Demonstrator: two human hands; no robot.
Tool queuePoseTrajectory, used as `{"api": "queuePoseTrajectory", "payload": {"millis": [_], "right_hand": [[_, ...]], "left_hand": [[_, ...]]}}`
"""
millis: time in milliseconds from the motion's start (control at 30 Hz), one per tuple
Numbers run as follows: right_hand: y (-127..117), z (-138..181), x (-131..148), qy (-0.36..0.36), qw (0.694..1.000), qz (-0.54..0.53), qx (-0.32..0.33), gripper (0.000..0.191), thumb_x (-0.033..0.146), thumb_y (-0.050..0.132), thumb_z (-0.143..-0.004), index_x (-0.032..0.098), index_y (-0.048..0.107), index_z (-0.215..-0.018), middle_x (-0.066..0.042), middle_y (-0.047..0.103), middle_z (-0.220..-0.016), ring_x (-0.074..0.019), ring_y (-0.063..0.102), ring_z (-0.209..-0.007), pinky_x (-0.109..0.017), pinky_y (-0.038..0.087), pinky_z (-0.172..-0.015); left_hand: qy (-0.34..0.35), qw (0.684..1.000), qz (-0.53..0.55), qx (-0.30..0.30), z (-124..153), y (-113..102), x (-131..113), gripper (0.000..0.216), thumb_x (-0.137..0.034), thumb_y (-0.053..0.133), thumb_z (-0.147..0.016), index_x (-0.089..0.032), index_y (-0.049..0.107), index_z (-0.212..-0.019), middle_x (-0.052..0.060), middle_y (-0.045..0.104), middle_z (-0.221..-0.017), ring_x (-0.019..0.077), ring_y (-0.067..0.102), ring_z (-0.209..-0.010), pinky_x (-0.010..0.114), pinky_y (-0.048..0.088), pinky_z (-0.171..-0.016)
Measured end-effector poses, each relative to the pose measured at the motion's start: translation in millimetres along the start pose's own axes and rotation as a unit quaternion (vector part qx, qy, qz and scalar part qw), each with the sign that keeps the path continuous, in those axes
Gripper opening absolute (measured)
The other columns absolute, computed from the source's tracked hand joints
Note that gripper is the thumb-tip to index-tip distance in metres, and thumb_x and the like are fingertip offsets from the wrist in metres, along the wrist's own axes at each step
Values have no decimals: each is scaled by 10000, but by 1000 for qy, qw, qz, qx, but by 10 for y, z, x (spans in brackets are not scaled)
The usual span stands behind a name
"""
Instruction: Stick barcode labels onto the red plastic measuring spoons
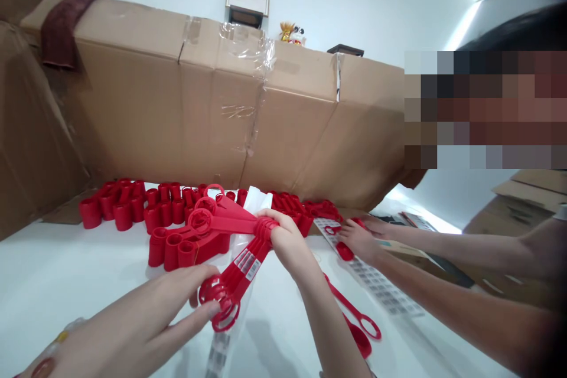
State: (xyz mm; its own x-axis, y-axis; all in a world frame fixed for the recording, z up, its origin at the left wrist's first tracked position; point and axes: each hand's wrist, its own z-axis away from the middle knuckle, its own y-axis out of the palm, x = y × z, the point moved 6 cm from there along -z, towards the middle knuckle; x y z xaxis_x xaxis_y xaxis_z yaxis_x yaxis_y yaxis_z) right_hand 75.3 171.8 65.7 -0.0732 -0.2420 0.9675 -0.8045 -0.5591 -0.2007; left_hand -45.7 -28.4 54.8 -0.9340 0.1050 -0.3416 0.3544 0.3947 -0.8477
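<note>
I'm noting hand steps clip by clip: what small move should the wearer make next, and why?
Probably close the left hand lightly around the lower rings and even them up. The right hand already has the red bundle in its grip, while those rings sit offset from one another, right by the left thumb.

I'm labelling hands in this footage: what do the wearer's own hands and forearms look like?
The left hand and right hand are ungloved. The left wrist has a pale, see-through band with a yellow spot, and a reddish-brown oval. No sleeve covers the visible right forearm; what shows below is too cut off to tell.
</note>
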Motion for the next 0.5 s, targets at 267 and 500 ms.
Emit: {"api": "queuePoseTrajectory", "payload": {"millis": [267, 500], "right_hand": [[77, 47, 117, -6, 999, -44, -13, 177, 228, 546, -626, 154, 654, -744, -13, 619, -671, -157, 535, -651, -257, 391, -591], [125, 78, 76, -7, 998, -56, 5, 244, 179, 509, -651, 156, 695, -808, 7, 584, -604, -141, 518, -584, -238, 363, -533]], "left_hand": [[17, 993, 119, 19, -89, 63, -206, 340, -417, 369, -1012, -365, 696, -1092, -29, 725, -1137, 193, 713, -968, 231, 599, -723], [-113, 979, 172, -7, -200, 172, 50, 350, -508, 389, -1010, -307, 572, -1230, 19, 683, -1061, 197, 670, -928, 278, 565, -840]]}}
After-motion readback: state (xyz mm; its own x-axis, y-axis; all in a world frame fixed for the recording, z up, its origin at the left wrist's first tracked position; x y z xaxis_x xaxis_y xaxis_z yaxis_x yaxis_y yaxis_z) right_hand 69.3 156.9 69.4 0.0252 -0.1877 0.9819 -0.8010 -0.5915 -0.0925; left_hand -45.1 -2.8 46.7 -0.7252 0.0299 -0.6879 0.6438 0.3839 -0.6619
